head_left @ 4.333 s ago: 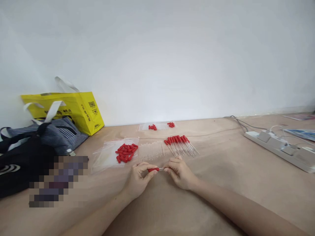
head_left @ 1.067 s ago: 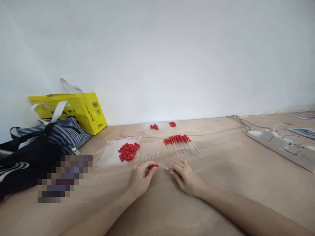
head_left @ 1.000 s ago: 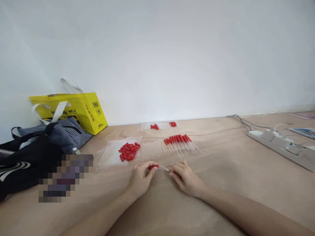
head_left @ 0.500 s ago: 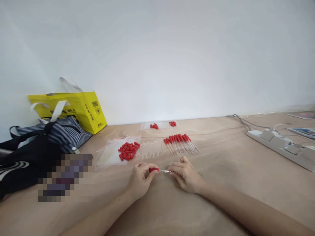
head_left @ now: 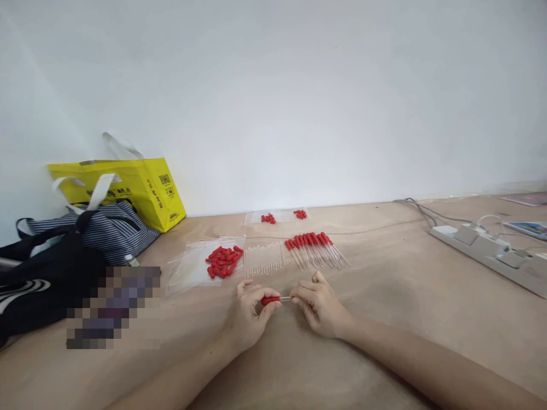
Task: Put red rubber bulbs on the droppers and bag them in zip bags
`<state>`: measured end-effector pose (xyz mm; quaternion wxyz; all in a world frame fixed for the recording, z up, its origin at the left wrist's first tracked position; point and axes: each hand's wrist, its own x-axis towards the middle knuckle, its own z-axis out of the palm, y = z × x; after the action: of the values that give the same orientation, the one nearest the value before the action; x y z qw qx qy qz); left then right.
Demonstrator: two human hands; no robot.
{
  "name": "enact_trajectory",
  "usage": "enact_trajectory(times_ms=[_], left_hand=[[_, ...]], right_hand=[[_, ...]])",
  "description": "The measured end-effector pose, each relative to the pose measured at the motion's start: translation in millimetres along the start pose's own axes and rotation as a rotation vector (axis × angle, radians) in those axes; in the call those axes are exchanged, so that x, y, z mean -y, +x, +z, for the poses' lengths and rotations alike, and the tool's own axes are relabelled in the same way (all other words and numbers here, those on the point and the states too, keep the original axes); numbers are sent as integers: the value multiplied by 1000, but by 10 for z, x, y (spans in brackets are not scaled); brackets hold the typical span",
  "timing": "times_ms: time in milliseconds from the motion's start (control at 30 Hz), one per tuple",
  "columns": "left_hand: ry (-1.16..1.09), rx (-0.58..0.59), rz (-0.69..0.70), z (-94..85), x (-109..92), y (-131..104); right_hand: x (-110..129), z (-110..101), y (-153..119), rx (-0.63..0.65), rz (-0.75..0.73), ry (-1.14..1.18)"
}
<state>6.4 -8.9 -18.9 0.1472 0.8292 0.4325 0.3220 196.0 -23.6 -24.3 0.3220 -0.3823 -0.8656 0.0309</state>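
Observation:
Between thumb and forefinger, my left hand [head_left: 252, 313] pinches a red rubber dropper bulb [head_left: 270, 300]. A thin clear glass dropper tube [head_left: 285, 299] runs from the bulb's right end into the closed fingers of my right hand [head_left: 318, 304]. Beyond my left hand lies a pile of loose red bulbs [head_left: 223, 262] on a clear zip bag [head_left: 188, 267]. Beside that, a row of bare glass tubes [head_left: 264, 259] is laid out. Farther right, several droppers with red bulbs fitted [head_left: 314, 247] lie side by side, bulbs pointing away from me.
Near the wall, another clear bag [head_left: 282, 217] holds red bulbs and tubes. A yellow bag [head_left: 164, 193], a striped bag [head_left: 123, 228] and a black bag [head_left: 51, 279] stand at left. On the right is a white power strip [head_left: 491, 256] with plugs and cables. A blurred patch covers something at left.
My hands have come slightly closer together, and less of the glass tube shows between them. The left fingers have shifted along the bulb, leaving more of its red surface visible.

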Motion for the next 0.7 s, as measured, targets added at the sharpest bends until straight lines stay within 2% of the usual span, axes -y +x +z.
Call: enact_trajectory(times_ms=[233, 433, 500, 600, 700], left_hand=[[-28, 14, -55, -30, 18, 57], [17, 143, -18, -96, 72, 91], [70, 135, 4, -130, 107, 97], [147, -28, -44, -173, 201, 107], [168, -163, -168, -187, 317, 125]], right_hand=[[-74, -52, 57, 53, -11, -50], [-88, -75, 53, 117, -54, -204], [-93, -67, 60, 144, -37, -219], [-156, -60, 134, 112, 157, -206], [-276, -36, 298, 3, 521, -155]])
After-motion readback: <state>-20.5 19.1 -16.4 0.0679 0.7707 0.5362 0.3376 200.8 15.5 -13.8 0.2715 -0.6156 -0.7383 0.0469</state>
